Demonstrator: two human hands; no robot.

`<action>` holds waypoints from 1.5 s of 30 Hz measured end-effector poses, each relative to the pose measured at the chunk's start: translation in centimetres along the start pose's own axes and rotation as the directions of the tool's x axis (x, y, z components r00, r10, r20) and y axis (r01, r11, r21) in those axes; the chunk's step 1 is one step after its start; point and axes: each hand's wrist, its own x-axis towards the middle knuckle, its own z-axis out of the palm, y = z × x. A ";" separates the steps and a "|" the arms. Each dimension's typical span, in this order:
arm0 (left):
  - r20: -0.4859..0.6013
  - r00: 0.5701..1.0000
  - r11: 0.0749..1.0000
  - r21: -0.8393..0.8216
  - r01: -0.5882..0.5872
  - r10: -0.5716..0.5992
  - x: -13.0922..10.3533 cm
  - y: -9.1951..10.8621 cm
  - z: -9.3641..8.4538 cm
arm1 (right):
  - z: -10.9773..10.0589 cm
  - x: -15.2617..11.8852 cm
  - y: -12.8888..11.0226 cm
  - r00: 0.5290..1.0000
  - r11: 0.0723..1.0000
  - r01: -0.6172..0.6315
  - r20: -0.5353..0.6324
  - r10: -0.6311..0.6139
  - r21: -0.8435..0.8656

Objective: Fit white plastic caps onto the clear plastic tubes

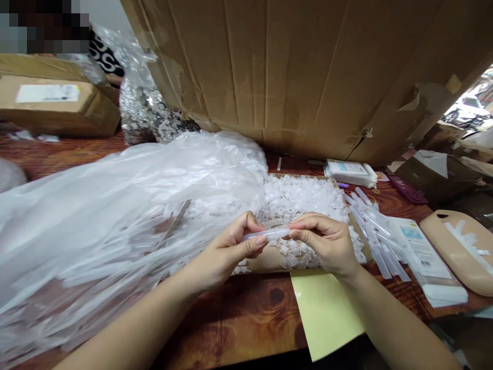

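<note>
My left hand (234,245) is closed around a slim, translucent white plastic tube (274,234), thumb on the near side. At the tube's right end, the thumb and fingers of my right hand (327,241) pinch together; whether a small piece sits between those fingertips is hidden. Both hands hover over a shallow cardboard tray (265,258) full of small clear plastic pieces (300,198). Several similar tubes (379,234) lie in a loose pile to the right of the tray. More tubes show through a large clear plastic bag (127,185) on the left.
A big cardboard box (269,77) stands behind the tray. Yellow paper (327,313) lies under my right forearm. To the right are labelled packs (427,262), a beige plastic piece (458,246) and a dark red device (406,189). A person is partly visible at far left behind a carton (57,108).
</note>
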 end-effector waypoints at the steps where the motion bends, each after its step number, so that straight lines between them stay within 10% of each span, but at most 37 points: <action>1: -0.001 1.000 1.000 0.013 -0.011 0.011 0.0 0.0 0.0 | 0.1 -0.1 0.0 1.000 1.000 -0.017 -0.009 0.017 -0.004; 9: -0.106 0.982 0.974 0.184 -0.136 0.157 -0.3 0.4 -0.2 | 2.1 0.4 -0.1 0.960 0.940 -0.278 0.012 0.281 0.198; 14: -0.161 0.968 0.950 0.279 -0.142 0.192 0.7 0.3 -1.6 | 1.1 2.7 0.4 0.928 0.944 -0.330 0.185 0.323 0.003; 20: -0.335 0.925 0.982 0.125 -0.145 0.179 1.9 -0.6 -3.1 | 2.7 5.3 1.6 0.883 0.675 0.148 0.404 0.238 -0.722; 32: -0.465 0.851 0.969 0.136 -0.207 0.246 2.0 -0.4 -2.7 | 5.1 5.8 2.9 0.777 0.496 0.277 0.495 0.389 -0.823; 37: -0.448 0.862 0.971 0.107 -0.214 0.239 2.2 -0.6 -3.0 | 5.3 4.7 2.4 0.743 0.511 0.399 0.595 0.306 -0.761; 45: -0.402 0.898 0.980 -0.012 -0.199 0.177 2.0 0.2 -3.4 | 1.4 3.1 2.5 0.745 0.547 0.622 0.638 -0.194 -0.560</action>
